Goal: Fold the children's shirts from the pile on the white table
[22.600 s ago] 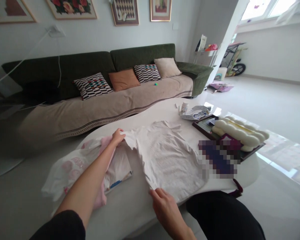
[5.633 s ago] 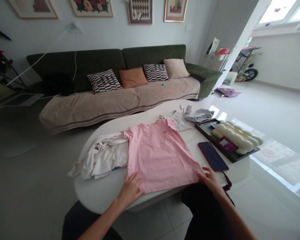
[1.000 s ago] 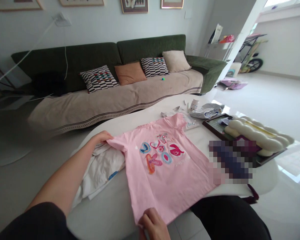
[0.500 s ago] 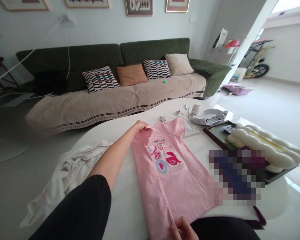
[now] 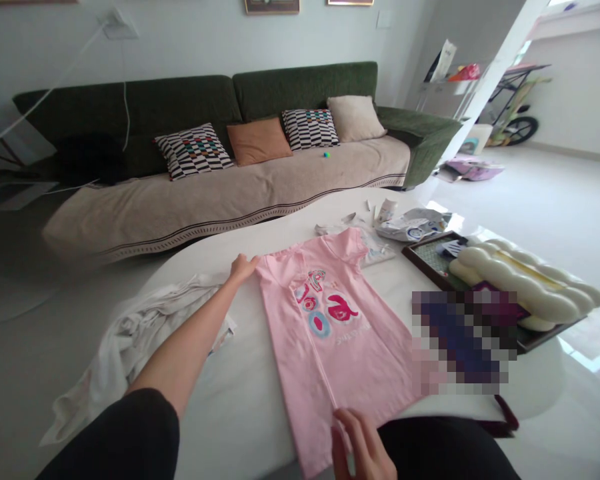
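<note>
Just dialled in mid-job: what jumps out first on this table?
The pink T-shirt with its colourful print lies flat in the middle of the white table, its left side folded inward. The left hand rests on the shirt's far shoulder corner, and the right hand is at the near hem. A crumpled white garment lies to the left, and a dark tray with a puffy cream cushion sits to the right.

Pink T-shirt (image 5: 330, 340) flat on white table (image 5: 250, 400), both hands at its edges.
</note>
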The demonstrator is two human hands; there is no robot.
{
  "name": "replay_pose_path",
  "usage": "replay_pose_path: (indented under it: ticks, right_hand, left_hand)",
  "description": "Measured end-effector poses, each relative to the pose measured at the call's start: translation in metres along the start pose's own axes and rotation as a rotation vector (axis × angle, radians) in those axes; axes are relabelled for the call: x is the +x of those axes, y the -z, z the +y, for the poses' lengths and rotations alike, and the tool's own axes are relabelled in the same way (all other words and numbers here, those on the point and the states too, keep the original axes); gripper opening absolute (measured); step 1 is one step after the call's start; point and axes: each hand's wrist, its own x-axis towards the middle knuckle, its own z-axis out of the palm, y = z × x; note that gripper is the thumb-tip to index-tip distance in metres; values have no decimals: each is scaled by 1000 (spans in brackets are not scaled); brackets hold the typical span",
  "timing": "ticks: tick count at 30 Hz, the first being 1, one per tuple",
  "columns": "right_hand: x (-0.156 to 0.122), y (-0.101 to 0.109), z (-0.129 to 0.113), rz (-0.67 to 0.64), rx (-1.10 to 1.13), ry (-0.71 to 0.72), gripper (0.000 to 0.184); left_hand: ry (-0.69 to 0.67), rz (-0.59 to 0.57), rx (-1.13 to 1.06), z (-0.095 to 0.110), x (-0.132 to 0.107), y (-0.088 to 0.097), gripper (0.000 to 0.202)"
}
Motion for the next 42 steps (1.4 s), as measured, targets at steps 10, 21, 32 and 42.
replay_pose_path:
  ticks: [10,21,32,42]
  right_hand:
    - [9,-61,-43,-608,-77,266,78]
    - [31,-62,-60,-570,-59,170,69]
    - [15,-39,-17,-424,30,318,58]
    - [99,56,98,-6,-108,-389,35]
  left_hand:
    - [1,-60,268,-22,-4,-5,16]
    - [-590,107,382,-29,-50,-9,52]
    - [-391,-190,432,-13,-59,-50,64]
    - [-593,-151,226,50,-76,-62,53]
